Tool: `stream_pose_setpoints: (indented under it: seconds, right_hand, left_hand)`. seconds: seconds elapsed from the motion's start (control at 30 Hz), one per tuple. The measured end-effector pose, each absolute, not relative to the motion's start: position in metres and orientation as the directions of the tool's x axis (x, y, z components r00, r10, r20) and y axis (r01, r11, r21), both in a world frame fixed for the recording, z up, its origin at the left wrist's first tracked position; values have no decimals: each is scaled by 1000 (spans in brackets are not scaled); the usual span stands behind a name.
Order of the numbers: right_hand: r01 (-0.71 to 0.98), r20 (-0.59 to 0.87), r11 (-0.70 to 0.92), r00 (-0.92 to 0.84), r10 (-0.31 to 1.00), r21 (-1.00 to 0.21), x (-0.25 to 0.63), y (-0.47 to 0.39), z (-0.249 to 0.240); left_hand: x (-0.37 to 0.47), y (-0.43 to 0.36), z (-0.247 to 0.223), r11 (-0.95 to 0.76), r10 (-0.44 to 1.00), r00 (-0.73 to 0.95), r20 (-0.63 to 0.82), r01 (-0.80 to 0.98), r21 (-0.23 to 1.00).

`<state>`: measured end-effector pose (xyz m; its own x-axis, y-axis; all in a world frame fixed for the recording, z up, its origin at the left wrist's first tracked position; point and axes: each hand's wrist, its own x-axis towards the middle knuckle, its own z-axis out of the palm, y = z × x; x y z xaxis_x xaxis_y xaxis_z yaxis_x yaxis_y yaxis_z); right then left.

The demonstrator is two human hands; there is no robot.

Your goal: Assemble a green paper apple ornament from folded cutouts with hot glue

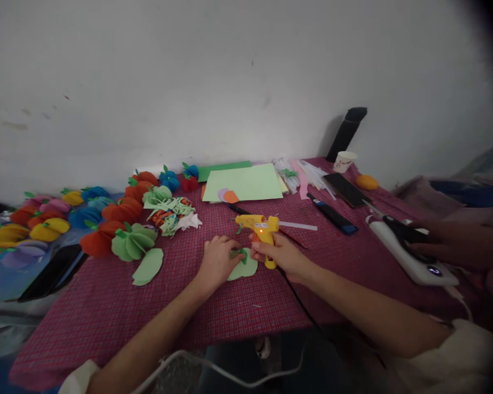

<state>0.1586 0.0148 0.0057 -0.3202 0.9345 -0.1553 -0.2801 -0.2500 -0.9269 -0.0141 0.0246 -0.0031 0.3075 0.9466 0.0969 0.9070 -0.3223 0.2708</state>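
Well to the left of a yellow plastic glue gun, rounded folded-paper ornaments in red, orange, yellow, blue and purple are clustered. Nearer the gun on that side, a pale-green fanned-paper ornament, pale-green rounded paper pieces and a heap of multicoloured paper scraps are seen. Just left of and in front of the gun, the left hand is half curled over a pale-green rounded paper shape, on which a small dark-green paper piece is placed; whether either is pinched cannot be told. Behind the gun, pale-green paper sheets are stacked. The gun's handle is gripped by the closed right hand, its nozzle pointed left, a translucent glue stick extended from its rear. Well to the gun's right, a black-handled metal-bladed tool is reached by another person's blurred hand, above a white rectangular device with a lit display.
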Motion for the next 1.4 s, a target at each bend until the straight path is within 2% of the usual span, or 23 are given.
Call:
stream_pose_setpoints:
  seconds: [0.2, 0.53, 0.87, 1.1, 1.4]
  right_hand:
    - [-332, -175, -267, -283, 943, -905, 154, 18, -5]
    - [-416, -127, -239, -279, 952, -877, 151, 18, -7]
    - [-437, -151, -266, -281, 948, -859, 147, 19, -4]
    - [-461, -147, -265, -276, 950, -847, 149, 18, -5]
    - [-465, -142, -277, -304, 942, -841, 156, 14, -2]
  left_hand:
    - [-13, 19, -1, -304, 953, 290, 91, 904, 300]
    - [-10, 15, -2, -348, 937, 336, 91, 912, 218]
    - [-12, 25, -2, -253, 965, 263, 4, 923, 290]
    - [-13, 19, -2, -281, 959, 279, 47, 918, 280]
    - [-14, 13, 6, -376, 924, 383, 4, 905, 200]
